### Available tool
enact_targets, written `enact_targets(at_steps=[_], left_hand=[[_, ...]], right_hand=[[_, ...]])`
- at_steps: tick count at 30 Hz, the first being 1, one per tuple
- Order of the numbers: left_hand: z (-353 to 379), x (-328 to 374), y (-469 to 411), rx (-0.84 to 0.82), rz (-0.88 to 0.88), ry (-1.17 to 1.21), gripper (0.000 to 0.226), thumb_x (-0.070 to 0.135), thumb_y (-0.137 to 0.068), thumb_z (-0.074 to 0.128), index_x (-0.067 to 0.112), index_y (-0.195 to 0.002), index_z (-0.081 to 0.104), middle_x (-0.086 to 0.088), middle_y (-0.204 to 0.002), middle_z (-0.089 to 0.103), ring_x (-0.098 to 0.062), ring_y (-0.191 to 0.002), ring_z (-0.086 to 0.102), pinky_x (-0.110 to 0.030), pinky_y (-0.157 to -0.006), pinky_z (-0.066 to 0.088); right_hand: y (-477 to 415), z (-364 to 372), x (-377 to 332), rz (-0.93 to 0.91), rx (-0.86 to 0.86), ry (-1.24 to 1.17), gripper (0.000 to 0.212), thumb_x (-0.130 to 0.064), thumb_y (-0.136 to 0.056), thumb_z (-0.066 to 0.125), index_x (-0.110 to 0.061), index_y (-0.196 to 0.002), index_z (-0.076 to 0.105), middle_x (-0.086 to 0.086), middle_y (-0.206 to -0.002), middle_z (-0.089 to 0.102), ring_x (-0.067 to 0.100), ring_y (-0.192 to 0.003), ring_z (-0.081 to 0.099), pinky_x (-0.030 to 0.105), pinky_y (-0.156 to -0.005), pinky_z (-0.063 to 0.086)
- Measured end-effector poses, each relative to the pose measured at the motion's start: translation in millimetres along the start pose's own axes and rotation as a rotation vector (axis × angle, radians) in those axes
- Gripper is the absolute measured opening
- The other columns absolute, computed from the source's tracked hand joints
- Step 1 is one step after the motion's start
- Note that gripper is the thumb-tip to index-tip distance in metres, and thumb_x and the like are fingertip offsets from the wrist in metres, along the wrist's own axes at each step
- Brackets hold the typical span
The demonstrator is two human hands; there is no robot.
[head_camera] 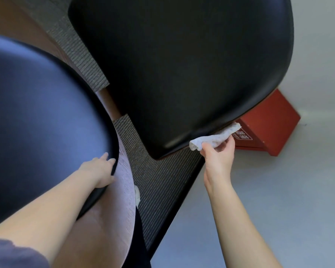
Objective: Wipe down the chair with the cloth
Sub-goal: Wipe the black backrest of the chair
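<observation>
A black glossy chair (182, 64) fills the upper middle of the head view. My right hand (219, 157) grips a crumpled white cloth (215, 137) and presses it against the chair's lower right rim. A second dark chair back (43, 117) fills the left side. My left hand (103, 171) rests on that chair's right edge, fingers spread flat, holding nothing.
A red box with white lettering (267, 124) stands on the pale floor (288, 190) just right of the cloth. A grey ribbed carpet (159, 180) with a black edge runs under the chairs. A round pale wooden surface (122, 200) shows beside the left chair.
</observation>
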State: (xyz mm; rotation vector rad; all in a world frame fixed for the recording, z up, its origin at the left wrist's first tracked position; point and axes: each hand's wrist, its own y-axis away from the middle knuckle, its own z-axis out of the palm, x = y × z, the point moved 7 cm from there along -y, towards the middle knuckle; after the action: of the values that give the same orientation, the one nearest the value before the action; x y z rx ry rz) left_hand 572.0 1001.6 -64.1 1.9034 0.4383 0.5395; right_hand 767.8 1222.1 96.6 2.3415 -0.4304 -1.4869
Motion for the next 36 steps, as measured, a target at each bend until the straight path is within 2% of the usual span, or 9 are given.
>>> enact_targets(at_steps=[3,6,8,11,15,21,26,30,36], left_hand=[[-23,8,5,0.059,0.024,0.014,0.065,0.038,-0.097,0.046,0.022,-0.154,0.019,-0.004,-0.163,0.006,-0.026,-0.143,0.028,-0.044,-0.108,0.038],[-35,6,3,0.104,0.017,0.003,0.060,0.037,-0.096,0.045,0.021,-0.151,0.026,-0.004,-0.157,0.020,-0.026,-0.137,0.035,-0.042,-0.105,0.041],[-36,8,-2,0.110,0.021,-0.004,0.058,0.036,-0.096,0.044,0.021,-0.149,0.029,-0.005,-0.156,0.023,-0.026,-0.135,0.036,-0.042,-0.104,0.041],[-31,15,-12,0.113,0.054,0.016,0.058,0.033,-0.097,0.042,0.020,-0.151,0.026,-0.005,-0.159,0.018,-0.026,-0.140,0.030,-0.042,-0.107,0.039],[-19,9,-22,0.103,0.050,0.023,0.060,0.035,-0.098,0.041,0.020,-0.153,0.021,-0.006,-0.160,0.014,-0.026,-0.142,0.025,-0.043,-0.108,0.038],[6,-11,-40,0.055,0.008,0.010,0.071,0.040,-0.095,0.049,0.024,-0.154,0.015,-0.005,-0.163,-0.003,-0.030,-0.149,0.003,-0.053,-0.108,0.036],[19,-17,-53,0.084,0.022,-0.049,0.080,0.041,-0.096,0.051,0.027,-0.156,-0.001,-0.001,-0.160,-0.025,-0.031,-0.148,-0.020,-0.067,-0.111,0.021],[25,-28,-59,0.166,0.040,-0.089,0.085,0.046,-0.095,0.052,0.030,-0.156,-0.005,0.002,-0.160,-0.026,-0.027,-0.148,-0.021,-0.067,-0.113,0.015],[24,-46,-50,0.153,0.004,-0.071,0.085,0.055,-0.093,0.051,0.039,-0.154,-0.007,0.000,-0.160,-0.026,-0.029,-0.148,-0.020,-0.070,-0.109,0.017]], right_hand=[[16,-18,-58,-0.405,0.193,0.188,0.080,0.006,-0.078,0.056,-0.022,-0.150,0.035,-0.006,-0.131,0.048,0.007,-0.119,0.049,0.033,-0.103,0.046],[26,-3,-94,-0.899,0.249,0.523,0.073,0.012,-0.075,0.055,-0.014,-0.143,0.048,0.011,-0.133,0.044,0.012,-0.121,0.043,0.017,-0.087,0.046],[16,22,-84,-1.037,0.211,0.767,0.067,0.014,-0.074,0.055,-0.015,-0.135,0.059,0.009,-0.137,0.043,0.017,-0.118,0.046,0.026,-0.071,0.052],[6,49,-61,-1.131,0.178,1.044,0.063,0.012,-0.075,0.058,-0.016,-0.130,0.063,0.000,-0.136,0.040,0.024,-0.097,0.046,0.033,-0.054,0.051],[11,72,-35,-1.188,0.038,1.243,0.057,0.004,-0.077,0.058,-0.013,-0.131,0.061,0.001,-0.138,0.047,0.027,-0.086,0.049,0.033,-0.053,0.047],[19,120,27,-1.169,-0.210,1.507,0.058,-0.003,-0.073,0.060,-0.005,-0.131,0.058,0.007,-0.133,0.058,0.026,-0.082,0.055,0.032,-0.054,0.048],[26,151,67,-1.288,-0.309,1.664,0.050,-0.009,-0.076,0.055,-0.002,-0.125,0.062,0.009,-0.124,0.061,0.025,-0.079,0.056,0.031,-0.048,0.042],[33,167,99,-1.459,-0.524,1.826,0.039,-0.018,-0.069,0.068,-0.009,-0.107,0.073,0.006,-0.111,0.065,0.023,-0.081,0.058,0.032,-0.053,0.044],[41,166,106,-1.524,-0.824,1.958,0.030,-0.027,-0.070,0.079,-0.013,-0.096,0.077,0.005,-0.105,0.066,0.024,-0.086,0.062,0.033,-0.062,0.051]])
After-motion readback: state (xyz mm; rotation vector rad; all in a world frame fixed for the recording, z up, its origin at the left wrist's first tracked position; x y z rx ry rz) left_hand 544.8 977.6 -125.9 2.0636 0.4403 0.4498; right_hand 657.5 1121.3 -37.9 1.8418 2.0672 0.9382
